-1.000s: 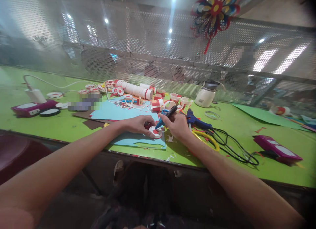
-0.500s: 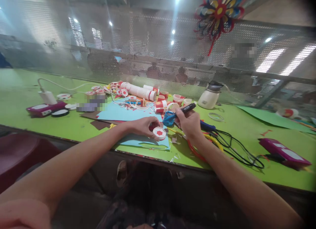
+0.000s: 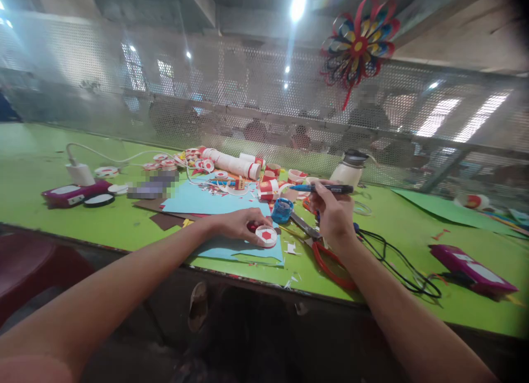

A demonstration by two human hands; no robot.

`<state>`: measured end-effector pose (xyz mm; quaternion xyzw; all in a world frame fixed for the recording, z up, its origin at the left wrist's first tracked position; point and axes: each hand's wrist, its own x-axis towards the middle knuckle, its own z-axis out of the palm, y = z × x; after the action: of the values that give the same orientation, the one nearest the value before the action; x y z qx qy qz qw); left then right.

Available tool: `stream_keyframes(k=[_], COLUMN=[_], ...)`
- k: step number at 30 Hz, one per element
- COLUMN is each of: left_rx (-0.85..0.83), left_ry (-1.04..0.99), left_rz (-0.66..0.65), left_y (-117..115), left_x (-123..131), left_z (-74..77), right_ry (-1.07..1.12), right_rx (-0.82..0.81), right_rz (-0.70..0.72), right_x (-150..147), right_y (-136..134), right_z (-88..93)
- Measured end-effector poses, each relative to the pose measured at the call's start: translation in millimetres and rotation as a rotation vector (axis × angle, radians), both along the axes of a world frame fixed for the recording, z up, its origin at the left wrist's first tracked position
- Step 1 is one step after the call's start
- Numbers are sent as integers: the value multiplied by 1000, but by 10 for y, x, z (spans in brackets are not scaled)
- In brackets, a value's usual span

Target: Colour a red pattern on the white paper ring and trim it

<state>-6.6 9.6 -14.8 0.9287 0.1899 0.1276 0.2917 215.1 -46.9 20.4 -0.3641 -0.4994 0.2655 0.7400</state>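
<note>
Cups (image 3: 268,189) behind, cables (image 3: 374,238) right, room left.

Readable text, labels, brands, numbers: none. Marker (image 3: 326,188), red-and-white disc (image 3: 266,235) and purple case (image 3: 471,260), at 3 o'clock on the tabletop (image 3: 413,228), show no lettering that can be made out. A patch (image 3: 151,185) at 10 o'clock is blurred.

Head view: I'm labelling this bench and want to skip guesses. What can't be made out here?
Head view throughout.
Pixelated patch by the blue paper: mosaic blur hides it.
People behind mesh screen: perforations and haze blur them.
Scissors: right hand covers their middle.
Disc: left hand hides its far edge.
Marker print: too small.
</note>
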Motion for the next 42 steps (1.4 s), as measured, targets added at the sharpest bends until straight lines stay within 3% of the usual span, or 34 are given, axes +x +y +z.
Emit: stream_keyframes(k=[6,13,18,29,36,42], left_rx=[-60,-88,-26,14,67,69], left_ry=[-29,-21,-19,17,2,-3], left_rz=[109,118,105,76,86,44], left_y=[-12,-42,-30,-63,-28,-33], left_x=[13,39,37,24,0,-2], left_z=[-46,-26,-34,51,10,31], right_ry=[-80,-581,-785,-826,-792,-687], right_rx=[-123,-220,-309,-247,-216,-186], right_rz=[-2,-211,-229,-206,-311,-351], right_x=[133,162,107,75,187,178], right_y=[158,357,369,357,438,403], right_z=[-48,-218,-245,-231,-329,-290])
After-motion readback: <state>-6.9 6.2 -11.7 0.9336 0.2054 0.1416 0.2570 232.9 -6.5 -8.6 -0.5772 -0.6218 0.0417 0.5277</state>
